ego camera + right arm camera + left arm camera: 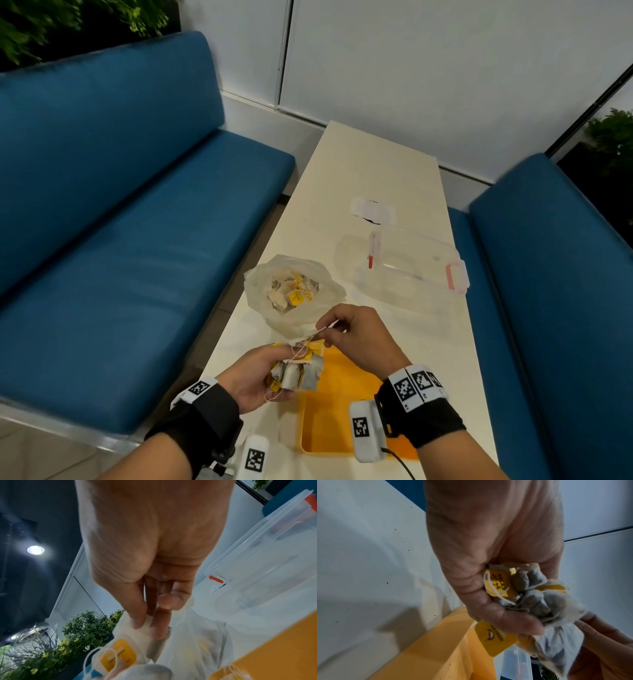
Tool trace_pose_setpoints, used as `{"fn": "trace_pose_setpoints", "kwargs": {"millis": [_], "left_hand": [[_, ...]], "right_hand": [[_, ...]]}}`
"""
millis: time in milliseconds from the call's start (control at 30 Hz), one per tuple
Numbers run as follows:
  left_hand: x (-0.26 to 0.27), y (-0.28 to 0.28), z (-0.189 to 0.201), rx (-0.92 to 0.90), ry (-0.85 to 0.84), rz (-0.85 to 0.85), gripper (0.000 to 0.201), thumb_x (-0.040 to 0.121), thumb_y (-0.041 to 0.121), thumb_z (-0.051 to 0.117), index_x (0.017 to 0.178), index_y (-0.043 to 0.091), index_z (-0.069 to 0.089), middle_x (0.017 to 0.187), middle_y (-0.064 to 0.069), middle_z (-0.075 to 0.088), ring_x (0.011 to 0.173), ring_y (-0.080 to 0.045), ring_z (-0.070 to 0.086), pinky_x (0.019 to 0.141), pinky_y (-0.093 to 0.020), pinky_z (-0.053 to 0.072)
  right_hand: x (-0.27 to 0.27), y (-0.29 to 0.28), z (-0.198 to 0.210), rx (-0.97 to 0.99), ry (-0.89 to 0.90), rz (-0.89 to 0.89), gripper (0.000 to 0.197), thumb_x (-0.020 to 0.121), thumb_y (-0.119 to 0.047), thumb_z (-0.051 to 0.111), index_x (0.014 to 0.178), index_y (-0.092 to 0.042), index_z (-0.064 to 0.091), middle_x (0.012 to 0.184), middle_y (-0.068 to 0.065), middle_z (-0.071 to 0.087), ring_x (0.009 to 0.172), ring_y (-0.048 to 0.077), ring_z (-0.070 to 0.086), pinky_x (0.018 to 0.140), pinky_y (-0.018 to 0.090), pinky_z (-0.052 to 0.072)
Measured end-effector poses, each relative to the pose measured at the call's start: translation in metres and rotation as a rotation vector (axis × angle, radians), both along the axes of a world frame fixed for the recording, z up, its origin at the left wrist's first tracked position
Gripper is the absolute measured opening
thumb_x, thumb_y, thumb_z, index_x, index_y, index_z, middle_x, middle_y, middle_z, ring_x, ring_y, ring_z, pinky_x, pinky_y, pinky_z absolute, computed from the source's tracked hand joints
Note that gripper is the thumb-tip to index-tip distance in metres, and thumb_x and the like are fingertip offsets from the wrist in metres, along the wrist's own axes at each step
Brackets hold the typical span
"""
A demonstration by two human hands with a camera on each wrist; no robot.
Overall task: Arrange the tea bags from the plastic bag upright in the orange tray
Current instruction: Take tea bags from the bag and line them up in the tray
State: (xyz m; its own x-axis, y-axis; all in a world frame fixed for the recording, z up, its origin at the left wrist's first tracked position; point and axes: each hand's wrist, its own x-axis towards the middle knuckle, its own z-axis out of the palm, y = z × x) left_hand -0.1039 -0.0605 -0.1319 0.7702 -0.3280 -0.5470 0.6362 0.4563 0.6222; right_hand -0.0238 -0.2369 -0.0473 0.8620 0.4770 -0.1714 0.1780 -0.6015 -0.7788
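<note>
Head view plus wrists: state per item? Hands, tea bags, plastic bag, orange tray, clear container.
left hand: grips a bunch of tea bags, above the tray's far-left corner
bunch of tea bags: clumped, strings tangled
right hand: pinches one tea bag's top edge
pinched tea bag: still at the bunch
plastic bag: open, more tea bags inside
orange tray: on table, visible part holds no tea bags
clear container: on table, looks empty

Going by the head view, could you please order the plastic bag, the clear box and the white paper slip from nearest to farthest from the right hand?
From the right hand:
1. Plastic bag, just beyond its fingers, to the left.
2. Clear box, farther up the table, to the right.
3. White paper slip, past the box.
</note>
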Motion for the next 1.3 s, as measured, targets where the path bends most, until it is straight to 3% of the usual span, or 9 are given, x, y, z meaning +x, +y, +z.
{"fn": "trace_pose_setpoints", "kwargs": {"millis": [200, 333, 567, 667, 867, 1033, 1167, 1233, 1300], "left_hand": [[0.004, -0.001, -0.001, -0.026, 0.018, 0.115, 0.058, 0.079, 0.029, 0.079, 0.129, 0.002, 0.064, 0.105, -0.017, 0.064, 0.077, -0.022, 0.061, 0.055, -0.029, 0.049], [0.008, -0.005, 0.005, -0.035, 0.033, 0.178, 0.039, 0.08, 0.027, 0.072, 0.114, 0.008, 0.068, 0.098, -0.015, 0.065, 0.07, -0.02, 0.063, 0.053, -0.028, 0.05], [0.015, -0.006, 0.006, -0.061, 0.024, 0.229, 0.03, 0.092, 0.027, 0.063, 0.116, 0.011, 0.069, 0.1, -0.01, 0.074, 0.075, -0.02, 0.072, 0.063, -0.03, 0.05], [0.017, -0.005, 0.004, -0.045, 0.025, 0.224, 0.036, 0.088, 0.031, 0.066, 0.118, 0.011, 0.07, 0.108, -0.013, 0.075, 0.081, -0.02, 0.073, 0.066, -0.031, 0.053], [0.019, -0.009, 0.004, -0.066, 0.061, 0.262, 0.024, 0.093, 0.028, 0.064, 0.109, 0.013, 0.072, 0.1, -0.011, 0.076, 0.075, -0.018, 0.074, 0.063, -0.031, 0.055], [0.018, -0.011, 0.009, -0.116, 0.074, 0.273, 0.038, 0.082, 0.03, 0.07, 0.115, 0.011, 0.071, 0.111, -0.017, 0.075, 0.088, -0.027, 0.073, 0.066, -0.038, 0.061], [0.016, -0.011, 0.014, -0.192, 0.072, 0.278, 0.032, 0.08, 0.026, 0.069, 0.109, 0.011, 0.074, 0.107, -0.018, 0.074, 0.091, -0.031, 0.07, 0.077, -0.047, 0.058], [0.015, -0.011, 0.013, -0.211, 0.074, 0.281, 0.034, 0.085, 0.023, 0.067, 0.115, 0.008, 0.071, 0.108, -0.02, 0.072, 0.086, -0.032, 0.071, 0.072, -0.046, 0.061], [0.014, -0.011, 0.009, -0.209, 0.087, 0.289, 0.038, 0.093, 0.022, 0.063, 0.127, 0.005, 0.066, 0.11, -0.02, 0.07, 0.086, -0.033, 0.07, 0.079, -0.051, 0.061]], "right_hand": [[-0.009, 0.003, 0.004, 0.054, -0.113, 0.05, 0.019, 0.085, -0.007, 0.072, 0.082, -0.025, 0.072, 0.083, -0.008, 0.072, 0.072, 0.01, 0.072, 0.073, 0.034, 0.06], [-0.014, 0.0, 0.006, 0.093, -0.228, 0.086, 0.013, 0.084, -0.009, 0.074, 0.087, -0.021, 0.075, 0.084, -0.011, 0.072, 0.078, 0.01, 0.07, 0.073, 0.029, 0.058], [-0.027, -0.009, 0.017, 0.126, -0.37, 0.18, 0.014, 0.083, -0.007, 0.071, 0.09, -0.019, 0.074, 0.087, -0.013, 0.07, 0.078, 0.005, 0.067, 0.07, 0.018, 0.054], [-0.032, -0.012, 0.023, 0.14, -0.4, 0.199, 0.014, 0.083, -0.009, 0.069, 0.09, -0.02, 0.073, 0.087, -0.013, 0.07, 0.077, 0.005, 0.066, 0.069, 0.019, 0.054], [-0.032, -0.011, 0.03, 0.117, -0.464, 0.132, 0.016, 0.084, -0.007, 0.067, 0.09, -0.021, 0.073, 0.084, -0.015, 0.066, 0.069, 0.01, 0.062, 0.063, 0.027, 0.053], [-0.036, -0.005, 0.039, 0.135, -0.488, 0.098, 0.015, 0.085, -0.01, 0.062, 0.09, -0.02, 0.073, 0.082, -0.017, 0.064, 0.068, 0.006, 0.06, 0.061, 0.026, 0.051], [-0.04, 0.0, 0.044, 0.161, -0.497, 0.111, 0.015, 0.085, -0.008, 0.064, 0.09, -0.02, 0.073, 0.082, -0.015, 0.065, 0.064, 0.012, 0.06, 0.059, 0.031, 0.051], [-0.041, 0.002, 0.045, 0.175, -0.502, 0.109, 0.014, 0.085, -0.009, 0.065, 0.09, -0.02, 0.072, 0.082, -0.015, 0.066, 0.064, 0.014, 0.06, 0.059, 0.033, 0.051], [-0.041, 0.003, 0.047, 0.189, -0.505, 0.105, 0.012, 0.086, -0.01, 0.065, 0.089, -0.02, 0.072, 0.082, -0.013, 0.066, 0.066, 0.013, 0.061, 0.058, 0.034, 0.051]]}}
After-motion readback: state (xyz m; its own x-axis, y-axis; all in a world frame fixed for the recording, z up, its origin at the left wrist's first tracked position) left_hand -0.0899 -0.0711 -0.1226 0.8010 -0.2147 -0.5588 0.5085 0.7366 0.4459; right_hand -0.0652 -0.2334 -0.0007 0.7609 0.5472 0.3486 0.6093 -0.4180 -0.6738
